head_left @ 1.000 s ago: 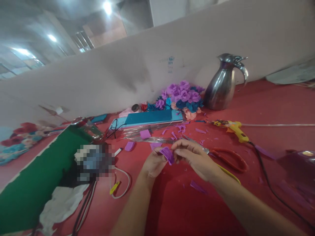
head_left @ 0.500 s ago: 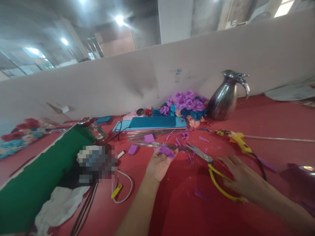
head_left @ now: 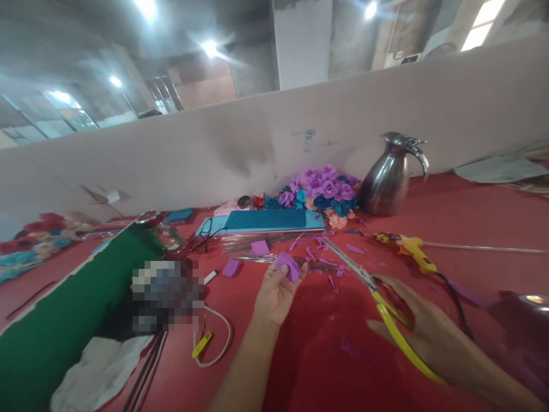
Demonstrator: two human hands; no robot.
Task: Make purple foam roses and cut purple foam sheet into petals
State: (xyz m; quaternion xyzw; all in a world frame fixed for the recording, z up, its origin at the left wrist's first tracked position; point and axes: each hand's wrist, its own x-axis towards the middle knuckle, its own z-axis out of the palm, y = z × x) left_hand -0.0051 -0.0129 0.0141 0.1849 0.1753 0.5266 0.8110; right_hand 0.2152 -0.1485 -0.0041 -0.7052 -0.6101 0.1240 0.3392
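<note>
Between the fingertips of my left hand [head_left: 274, 294] are folded purple paper pieces [head_left: 288, 267], held up over the table. My right hand [head_left: 424, 326] has hold of the yellow-handled scissors [head_left: 398, 329], its fingers at the handle loops and the thumb showing on the near side. The scissors' long metal blades [head_left: 349, 260] point away to the left, toward scattered purple paper scraps [head_left: 311, 253]. Two more purple paper stacks, a square one [head_left: 259, 248] and a smaller one [head_left: 232, 268], lie beyond my left hand.
A yellow glue gun [head_left: 418, 254] and a steel jug [head_left: 386, 180] stand to the right. Paper flowers [head_left: 328, 186] and blue sheets [head_left: 270, 220] lie at the back. On the left are a green panel [head_left: 81, 297], a glass jar [head_left: 167, 236] and a cable [head_left: 227, 337].
My right hand has come onto the scissors' handles, which are now raised and turned slightly. In my left hand the purple paper has shifted and shows more of its flat face.
</note>
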